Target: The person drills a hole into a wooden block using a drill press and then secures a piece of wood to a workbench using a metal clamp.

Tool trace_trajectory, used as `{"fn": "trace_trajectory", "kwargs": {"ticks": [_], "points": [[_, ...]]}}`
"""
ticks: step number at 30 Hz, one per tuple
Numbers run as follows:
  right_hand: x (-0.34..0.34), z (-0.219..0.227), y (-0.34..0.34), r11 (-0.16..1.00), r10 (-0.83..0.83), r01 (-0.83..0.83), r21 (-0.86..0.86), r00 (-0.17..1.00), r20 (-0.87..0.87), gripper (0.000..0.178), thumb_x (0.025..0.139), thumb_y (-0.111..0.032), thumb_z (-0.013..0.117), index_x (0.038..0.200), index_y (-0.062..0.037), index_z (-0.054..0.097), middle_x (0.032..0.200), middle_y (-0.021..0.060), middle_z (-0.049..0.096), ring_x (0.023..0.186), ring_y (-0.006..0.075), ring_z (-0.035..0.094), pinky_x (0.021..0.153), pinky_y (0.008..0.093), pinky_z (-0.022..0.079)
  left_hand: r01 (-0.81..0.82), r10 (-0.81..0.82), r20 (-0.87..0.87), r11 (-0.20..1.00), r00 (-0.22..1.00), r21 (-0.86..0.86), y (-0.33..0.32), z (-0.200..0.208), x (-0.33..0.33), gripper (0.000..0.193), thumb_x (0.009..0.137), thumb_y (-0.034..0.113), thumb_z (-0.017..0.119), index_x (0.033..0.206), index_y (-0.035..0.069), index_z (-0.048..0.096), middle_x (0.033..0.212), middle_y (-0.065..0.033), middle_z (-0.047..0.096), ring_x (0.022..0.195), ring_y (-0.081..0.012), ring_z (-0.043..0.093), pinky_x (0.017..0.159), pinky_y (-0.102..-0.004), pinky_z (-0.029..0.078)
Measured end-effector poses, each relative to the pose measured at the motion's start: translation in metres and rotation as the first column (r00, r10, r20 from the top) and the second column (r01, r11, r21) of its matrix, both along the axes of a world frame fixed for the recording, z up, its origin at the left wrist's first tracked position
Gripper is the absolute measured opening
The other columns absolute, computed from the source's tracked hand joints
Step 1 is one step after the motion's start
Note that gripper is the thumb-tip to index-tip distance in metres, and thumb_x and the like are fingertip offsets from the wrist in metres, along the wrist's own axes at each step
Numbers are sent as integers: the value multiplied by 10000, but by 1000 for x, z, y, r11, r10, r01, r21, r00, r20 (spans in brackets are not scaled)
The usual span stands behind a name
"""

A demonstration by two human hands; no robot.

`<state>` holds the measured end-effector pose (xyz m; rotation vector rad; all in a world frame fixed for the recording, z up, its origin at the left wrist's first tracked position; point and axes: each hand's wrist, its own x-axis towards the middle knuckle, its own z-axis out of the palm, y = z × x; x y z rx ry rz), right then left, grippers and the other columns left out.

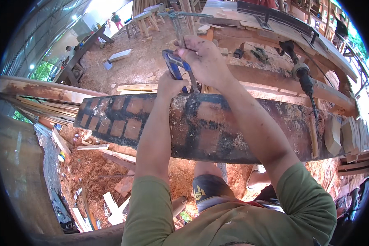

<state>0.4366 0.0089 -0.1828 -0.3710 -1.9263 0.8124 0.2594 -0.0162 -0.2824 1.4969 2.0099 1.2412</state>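
A blue C-clamp [168, 57] stands upright at the far edge of a dark, stained workbench board [209, 127]. Its long threaded screw rises away from me, with a sliding bar handle across the top. My left hand [168, 86] is closed round the lower part of the clamp's blue frame, close to the board's edge. Higher up, my right hand [203, 57] has its fingers closed at the base of the screw, where it meets the frame. Whether the lower jaw touches the board is hidden by my hands.
A power drill [302, 76] stands bit down at the board's right, near a narrow wood strip [313, 135]. Curved wooden pieces [350, 135] stack at the right end. Wood offcuts [115, 207] and sawdust cover the floor. Another person [116, 18] is far off.
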Motion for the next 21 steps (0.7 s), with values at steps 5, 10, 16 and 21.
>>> {"fn": "trace_trajectory", "kwargs": {"ticks": [5, 10, 16, 21], "points": [[6, 8, 2, 995, 86, -87, -53, 996, -15, 259, 967, -114, 558, 1135, 73, 619, 1009, 117, 718, 921, 164, 661, 846, 304, 504, -25, 24, -37, 999, 999, -20, -1, 6, 5, 403, 619, 208, 749, 953, -9, 693, 873, -141, 730, 832, -260, 705, 790, -356, 536], [8, 8, -2, 999, 1, -5, -39, 994, -106, 268, 947, -157, 614, 1090, 69, 626, 983, 107, 714, 902, 172, 659, 837, 312, 508, -24, 23, -31, 999, 999, -28, 5, 1, 3, 399, 615, 220, 741, 941, -7, 696, 869, -146, 728, 829, -263, 702, 794, -362, 535], [18, 20, -7, 983, -34, 56, -175, 991, 128, 389, 929, -208, 658, 1205, 61, 607, 1028, 177, 702, 965, 213, 671, 887, 319, 509, -43, 42, -29, 998, 999, -56, 0, 2, 1, 395, 610, 214, 745, 940, 0, 713, 912, -164, 738, 882, -274, 714, 821, -358, 536], [19, 17, -2, 982, 112, -117, -148, 993, -37, 384, 934, -212, 645, 1203, 59, 608, 1042, 131, 713, 951, 196, 677, 882, 315, 507, -78, 78, -18, 996, 997, -48, 1, -1, 0, 437, 605, 214, 754, 990, 13, 711, 947, -154, 740, 924, -273, 711, 854, -357, 532]]}}
